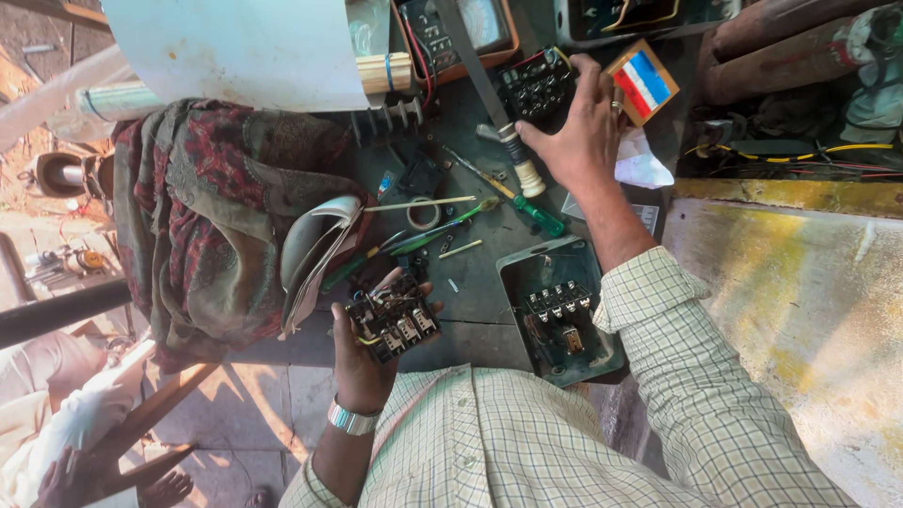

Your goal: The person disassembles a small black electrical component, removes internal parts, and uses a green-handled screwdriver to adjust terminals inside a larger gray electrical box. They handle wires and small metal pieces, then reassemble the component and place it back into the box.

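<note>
- The left hand [362,353] gripped a black contactor block [393,321] above the counter's [470,273] near edge.
- The right hand [574,132] lay spread over a black terminal block [534,87] at the far edge, touching it.
- A file [489,94] lay just beside that hand.
- An open grey starter box [560,310] sat near the near edge, between both arms.
- A green screwdriver [538,214] lay mid-counter.

There are two hands: the left hand [362,362] and the right hand [574,132]. There are two black terminal blocks, one [393,320] left of the grey box [557,315], one [538,87] above it. One green screwdriver [538,214] lies above the box, and one tape roll [423,214] to its upper left.
</note>
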Action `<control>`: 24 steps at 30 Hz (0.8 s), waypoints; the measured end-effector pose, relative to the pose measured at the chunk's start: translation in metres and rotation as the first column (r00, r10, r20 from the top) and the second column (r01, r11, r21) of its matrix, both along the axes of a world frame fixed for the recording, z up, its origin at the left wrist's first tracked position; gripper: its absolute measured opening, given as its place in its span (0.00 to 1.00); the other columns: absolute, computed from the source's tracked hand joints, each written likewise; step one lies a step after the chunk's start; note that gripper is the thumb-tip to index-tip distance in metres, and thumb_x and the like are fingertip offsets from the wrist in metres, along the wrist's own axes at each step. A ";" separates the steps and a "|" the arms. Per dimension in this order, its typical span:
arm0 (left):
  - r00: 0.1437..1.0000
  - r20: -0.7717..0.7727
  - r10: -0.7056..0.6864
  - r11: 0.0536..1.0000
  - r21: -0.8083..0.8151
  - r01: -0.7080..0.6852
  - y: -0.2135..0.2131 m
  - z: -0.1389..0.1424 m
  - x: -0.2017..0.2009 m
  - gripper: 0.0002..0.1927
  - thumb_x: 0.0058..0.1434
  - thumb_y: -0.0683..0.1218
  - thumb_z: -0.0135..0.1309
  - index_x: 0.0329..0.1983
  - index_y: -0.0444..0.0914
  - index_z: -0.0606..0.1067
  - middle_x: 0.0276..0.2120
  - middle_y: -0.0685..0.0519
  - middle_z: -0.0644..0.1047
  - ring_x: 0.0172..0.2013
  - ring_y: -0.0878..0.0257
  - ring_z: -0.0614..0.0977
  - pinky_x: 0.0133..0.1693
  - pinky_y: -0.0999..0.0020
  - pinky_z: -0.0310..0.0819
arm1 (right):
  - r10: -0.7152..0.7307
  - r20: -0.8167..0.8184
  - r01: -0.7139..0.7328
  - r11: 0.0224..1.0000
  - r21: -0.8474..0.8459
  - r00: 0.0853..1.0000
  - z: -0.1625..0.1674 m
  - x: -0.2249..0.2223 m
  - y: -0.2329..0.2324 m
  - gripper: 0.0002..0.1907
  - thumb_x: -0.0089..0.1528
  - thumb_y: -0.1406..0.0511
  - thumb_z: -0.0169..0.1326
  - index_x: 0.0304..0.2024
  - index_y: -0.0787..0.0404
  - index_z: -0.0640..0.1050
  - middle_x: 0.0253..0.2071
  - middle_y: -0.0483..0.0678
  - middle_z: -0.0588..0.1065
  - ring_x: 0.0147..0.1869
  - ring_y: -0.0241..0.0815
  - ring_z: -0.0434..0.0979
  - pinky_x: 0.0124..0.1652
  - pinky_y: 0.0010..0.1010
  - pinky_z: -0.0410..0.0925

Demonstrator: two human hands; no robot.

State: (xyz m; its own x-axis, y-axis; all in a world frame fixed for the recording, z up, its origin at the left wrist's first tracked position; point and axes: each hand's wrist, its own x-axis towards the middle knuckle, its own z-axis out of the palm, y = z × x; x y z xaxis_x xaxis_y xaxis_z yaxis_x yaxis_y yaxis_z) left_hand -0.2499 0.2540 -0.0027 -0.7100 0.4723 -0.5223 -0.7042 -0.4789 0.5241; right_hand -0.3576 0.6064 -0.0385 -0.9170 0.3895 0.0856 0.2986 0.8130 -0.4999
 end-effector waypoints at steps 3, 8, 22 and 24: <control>1.000 0.018 -0.013 1.000 0.005 0.012 0.002 -0.011 0.000 0.51 0.65 0.77 0.29 0.76 0.35 0.57 0.62 0.34 0.72 0.57 0.39 0.78 0.52 0.48 0.79 | -0.035 -0.025 0.035 0.999 0.008 0.999 -0.010 0.001 -0.001 0.48 0.53 0.59 0.77 0.64 0.56 0.59 0.59 0.58 0.68 0.63 0.59 0.71 0.59 0.52 0.65; 0.999 0.019 -0.035 0.999 0.025 0.034 -0.009 -0.013 0.012 0.51 0.64 0.77 0.28 0.76 0.37 0.57 0.62 0.35 0.73 0.58 0.40 0.79 0.51 0.48 0.79 | -0.125 -0.248 0.081 0.980 -0.181 0.961 -0.013 0.019 0.002 0.41 0.55 0.60 0.77 0.60 0.56 0.63 0.53 0.56 0.72 0.56 0.52 0.75 0.53 0.44 0.71; 0.997 -0.007 -0.082 0.996 0.043 0.082 -0.038 0.001 0.043 0.50 0.64 0.77 0.27 0.76 0.38 0.57 0.62 0.35 0.73 0.58 0.41 0.79 0.52 0.47 0.79 | -0.314 0.152 0.044 -0.326 -0.944 0.937 0.035 0.144 0.002 0.44 0.58 0.43 0.60 0.65 0.65 0.67 0.51 0.56 0.72 0.48 0.49 0.75 0.47 0.41 0.71; 0.996 -0.014 -0.083 0.996 0.032 0.084 -0.036 0.004 0.047 0.50 0.64 0.77 0.27 0.76 0.38 0.57 0.62 0.35 0.73 0.57 0.40 0.79 0.52 0.47 0.79 | -0.314 0.153 -0.003 -0.445 -0.896 0.937 0.039 0.155 0.000 0.46 0.58 0.43 0.60 0.68 0.67 0.66 0.51 0.56 0.70 0.49 0.49 0.74 0.49 0.42 0.70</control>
